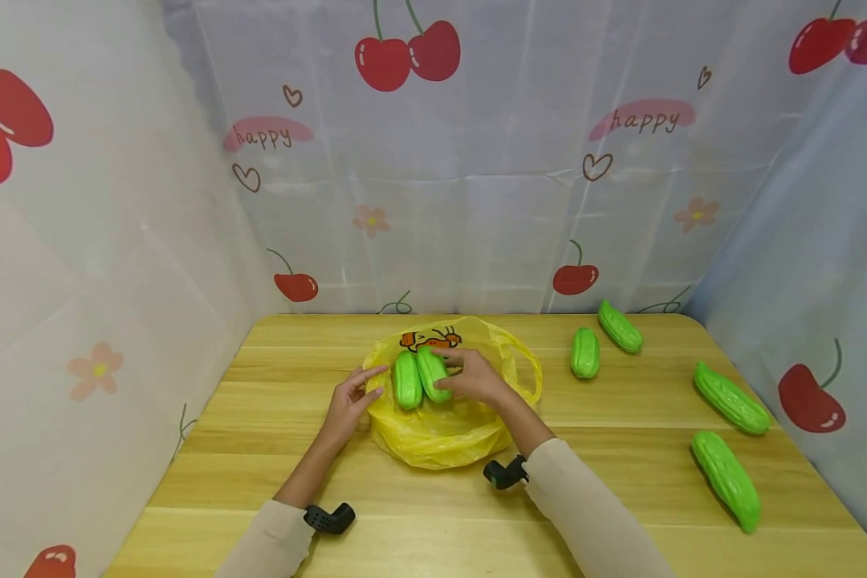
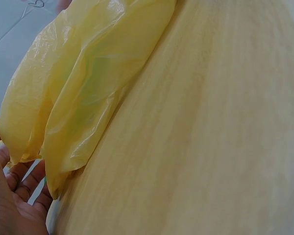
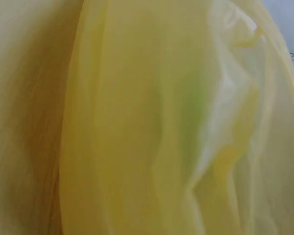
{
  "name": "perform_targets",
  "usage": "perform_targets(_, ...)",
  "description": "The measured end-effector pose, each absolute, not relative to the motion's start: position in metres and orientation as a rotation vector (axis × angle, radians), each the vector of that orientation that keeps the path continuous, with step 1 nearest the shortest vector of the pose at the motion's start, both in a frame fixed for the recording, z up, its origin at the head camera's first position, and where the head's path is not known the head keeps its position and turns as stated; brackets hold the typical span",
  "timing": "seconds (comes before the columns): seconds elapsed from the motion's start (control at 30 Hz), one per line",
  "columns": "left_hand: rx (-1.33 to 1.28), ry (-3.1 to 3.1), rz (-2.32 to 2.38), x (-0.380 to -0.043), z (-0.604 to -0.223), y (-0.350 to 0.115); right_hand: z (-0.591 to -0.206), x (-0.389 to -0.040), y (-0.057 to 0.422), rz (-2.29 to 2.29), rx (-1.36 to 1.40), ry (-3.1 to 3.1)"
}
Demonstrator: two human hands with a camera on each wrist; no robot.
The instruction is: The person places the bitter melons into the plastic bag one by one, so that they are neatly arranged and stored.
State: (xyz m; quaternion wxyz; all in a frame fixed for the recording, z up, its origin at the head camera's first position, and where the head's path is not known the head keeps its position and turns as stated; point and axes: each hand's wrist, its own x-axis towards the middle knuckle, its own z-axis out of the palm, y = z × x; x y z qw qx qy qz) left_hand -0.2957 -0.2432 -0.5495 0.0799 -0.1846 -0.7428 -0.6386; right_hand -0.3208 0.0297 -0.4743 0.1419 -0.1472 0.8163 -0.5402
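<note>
A yellow plastic bag (image 1: 433,449) lies mouth-up on the wooden table, a cartoon print inside its back wall. Two bright green bitter melons are side by side in it: a left one (image 1: 408,380) and a right one (image 1: 432,373). My right hand (image 1: 473,376) reaches over the bag's right side and grips the right melon between thumb and fingers. At the left rim, my left hand (image 1: 348,405) holds the bag's edge; the left wrist view shows its fingers (image 2: 27,183) by the yellow film. In the right wrist view, the bag (image 3: 127,122) hides the right hand.
Several more bitter melons lie to the right: one upright-lying melon (image 1: 585,353), one at the back edge (image 1: 620,327), and two near the right edge, an upper one (image 1: 731,399) and a lower one (image 1: 726,480). Cherry-printed curtains (image 1: 462,201) enclose the wooden table (image 1: 274,417).
</note>
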Motion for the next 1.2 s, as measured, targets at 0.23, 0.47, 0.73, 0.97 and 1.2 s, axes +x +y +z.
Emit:
perform_targets(0.23,-0.545,-2.239,-1.950,-0.287,-0.532,-0.239,-0.475,-0.320,0.026,-1.616,-0.394,2.320)
perform_targets(0.47,-0.540,-2.263,-1.963,-0.280,-0.518,-0.238,-0.477,-0.322,0.025,-1.587,-0.369,2.389)
perform_targets(0.73,-0.556,-2.255,-1.951,-0.278,-0.519,-0.237,-0.480,-0.322,0.021,-1.485,-0.442,2.496)
perform_targets(0.97,-0.545,-2.265,-1.944,-0.278,-0.519,-0.237,-0.481,-0.320,0.019,-1.430,-0.472,2.540)
perform_targets(1.2,-0.523,-2.269,-1.933,-0.291,-0.539,-0.241,-0.483,-0.322,0.018,-1.420,-0.499,2.555)
